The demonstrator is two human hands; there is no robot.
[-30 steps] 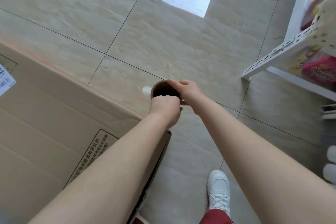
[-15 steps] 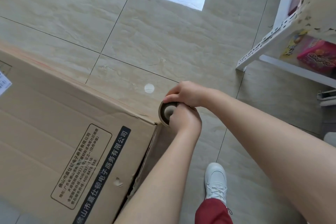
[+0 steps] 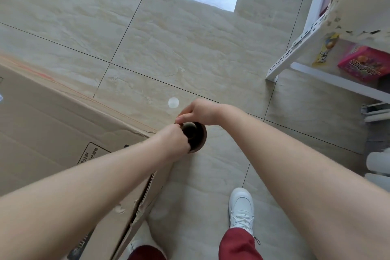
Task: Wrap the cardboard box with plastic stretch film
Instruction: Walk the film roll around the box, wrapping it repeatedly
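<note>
The large brown cardboard box (image 3: 52,133) lies on the floor at left. Just off its near corner is the brown-cored stretch film roll (image 3: 199,135), long axis roughly upright, hollow end facing the camera. The left hand (image 3: 173,141) and right hand (image 3: 200,112) both curl round its top rim.

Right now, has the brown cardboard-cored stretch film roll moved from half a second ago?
Yes. Judged against the near corner of the large cardboard box, the stretch film roll has shifted right. It was tight against that corner, and now the left hand lies between them.
</note>
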